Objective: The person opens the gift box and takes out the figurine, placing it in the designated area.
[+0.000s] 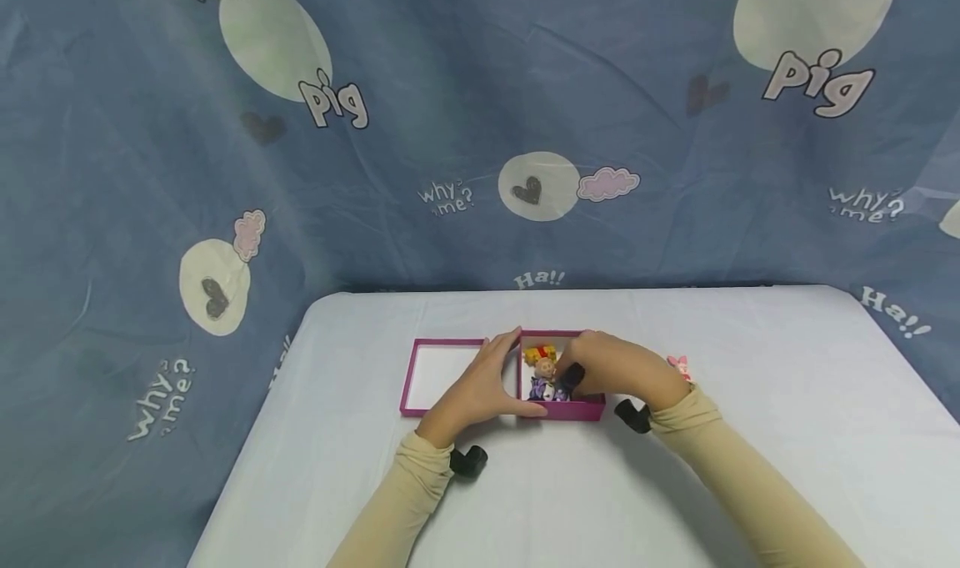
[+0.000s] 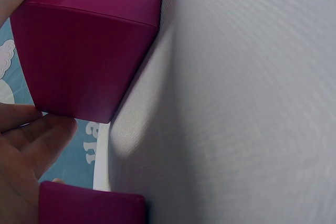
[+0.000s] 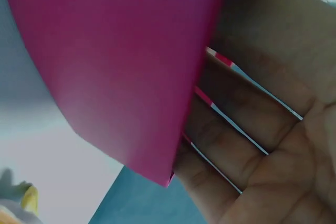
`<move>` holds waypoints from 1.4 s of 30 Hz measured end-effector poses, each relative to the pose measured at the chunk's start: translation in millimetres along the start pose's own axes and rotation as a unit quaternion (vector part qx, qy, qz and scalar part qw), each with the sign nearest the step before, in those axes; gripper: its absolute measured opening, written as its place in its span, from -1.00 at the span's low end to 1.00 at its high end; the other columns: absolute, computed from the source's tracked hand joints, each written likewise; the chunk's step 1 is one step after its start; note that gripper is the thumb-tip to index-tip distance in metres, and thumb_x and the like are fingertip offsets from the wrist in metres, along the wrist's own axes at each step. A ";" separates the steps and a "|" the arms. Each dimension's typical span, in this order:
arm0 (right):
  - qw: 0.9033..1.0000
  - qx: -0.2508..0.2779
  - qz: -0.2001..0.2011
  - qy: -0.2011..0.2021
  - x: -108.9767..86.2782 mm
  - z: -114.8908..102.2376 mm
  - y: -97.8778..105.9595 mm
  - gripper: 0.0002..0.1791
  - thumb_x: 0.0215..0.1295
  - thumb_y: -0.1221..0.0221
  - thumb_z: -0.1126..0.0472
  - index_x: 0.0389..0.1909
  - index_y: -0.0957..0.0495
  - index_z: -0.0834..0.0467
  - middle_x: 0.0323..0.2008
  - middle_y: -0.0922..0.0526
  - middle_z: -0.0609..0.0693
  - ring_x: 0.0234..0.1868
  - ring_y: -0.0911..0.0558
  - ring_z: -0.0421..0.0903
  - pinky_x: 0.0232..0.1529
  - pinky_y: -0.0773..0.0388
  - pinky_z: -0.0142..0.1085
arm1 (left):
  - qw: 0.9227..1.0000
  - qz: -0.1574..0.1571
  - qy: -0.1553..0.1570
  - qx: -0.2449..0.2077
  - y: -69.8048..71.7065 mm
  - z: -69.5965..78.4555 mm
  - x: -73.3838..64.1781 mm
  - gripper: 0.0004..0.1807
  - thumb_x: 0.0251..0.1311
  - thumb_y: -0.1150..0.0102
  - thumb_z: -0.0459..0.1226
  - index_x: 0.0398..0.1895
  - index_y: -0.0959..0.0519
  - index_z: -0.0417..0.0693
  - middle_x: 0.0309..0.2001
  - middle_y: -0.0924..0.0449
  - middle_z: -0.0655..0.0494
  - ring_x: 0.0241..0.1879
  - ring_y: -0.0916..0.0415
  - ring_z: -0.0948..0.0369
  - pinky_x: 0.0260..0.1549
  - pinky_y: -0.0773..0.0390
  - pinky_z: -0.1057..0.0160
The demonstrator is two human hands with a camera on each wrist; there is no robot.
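A magenta box [image 1: 572,411] with a white inside stands at the middle of the table. My left hand [image 1: 480,387] grips its left end, thumb along the front wall and fingers at the back corner. In the left wrist view, the fingertips touch the far edge of the box [image 2: 84,61]. Inside are a yellow and red bear figurine [image 1: 540,354] and a figurine in purple [image 1: 544,376]. My right hand [image 1: 607,366] reaches over the right wall into the box, beside a black object [image 1: 572,377]. The right fingertips are hidden; I cannot tell whether they hold anything.
Left of the box lies a shallow magenta-rimmed lid [image 1: 408,376], white inside. A small pink figurine [image 1: 678,366] sits right of the right hand, partly hidden by the wrist. A printed blue cloth [image 1: 420,243] hangs behind the white table [image 1: 300,485].
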State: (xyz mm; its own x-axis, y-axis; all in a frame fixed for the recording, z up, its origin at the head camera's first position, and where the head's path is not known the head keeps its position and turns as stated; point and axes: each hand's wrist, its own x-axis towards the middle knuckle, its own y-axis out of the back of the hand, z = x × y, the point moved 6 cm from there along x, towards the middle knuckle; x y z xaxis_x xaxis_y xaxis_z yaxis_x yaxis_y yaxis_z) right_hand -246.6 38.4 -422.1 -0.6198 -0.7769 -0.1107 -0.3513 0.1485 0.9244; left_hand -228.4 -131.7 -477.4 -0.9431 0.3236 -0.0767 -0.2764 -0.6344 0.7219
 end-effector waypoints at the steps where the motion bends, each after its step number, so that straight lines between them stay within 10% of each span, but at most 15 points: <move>1: 1.000 0.007 -0.001 -0.004 -0.6 1.3 1.2 -0.74 0.01 -0.50 0.41 -0.26 -0.83 0.08 -0.32 -0.81 -0.14 -0.32 -0.64 -0.30 -0.20 -0.69 -0.33 | 1.000 -0.001 0.002 0.000 0.2 0.3 -0.1 0.44 -0.28 -0.64 0.30 0.69 0.01 0.22 0.66 -0.07 0.14 0.68 0.13 -0.03 0.61 -0.05 -0.22; 17: 0.992 0.096 0.079 0.018 -22.3 18.1 19.0 -0.69 0.22 -0.45 0.19 -0.03 -0.79 0.17 -0.09 -0.83 -0.03 -0.17 -0.75 -0.13 -0.07 -0.75 -0.06 | 1.000 -0.004 0.007 0.004 0.2 1.4 -0.1 0.44 -0.28 -0.62 0.32 0.69 0.01 0.22 0.66 -0.06 0.12 0.68 0.12 -0.04 0.58 -0.09 -0.27; 42: 0.942 0.232 0.192 -0.147 -98.7 82.0 32.3 -0.67 0.37 -0.35 -0.02 0.03 -0.78 0.05 0.00 -0.81 0.05 0.17 -0.71 0.19 0.22 -0.60 0.27 | 1.000 0.004 0.007 0.009 -0.3 1.6 -0.1 0.46 -0.31 -0.64 0.31 0.68 0.00 0.24 0.66 -0.06 0.14 0.68 0.10 0.01 0.61 -0.05 -0.20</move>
State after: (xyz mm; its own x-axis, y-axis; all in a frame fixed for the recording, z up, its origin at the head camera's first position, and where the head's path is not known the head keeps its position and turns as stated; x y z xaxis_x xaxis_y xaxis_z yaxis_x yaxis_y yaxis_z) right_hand -254.3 170.1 -411.3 -0.9077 -0.4176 0.0405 -0.2873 0.6890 0.6654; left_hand -227.9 -130.4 -476.5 -0.9480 0.3082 -0.0802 -0.2650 -0.6241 0.7350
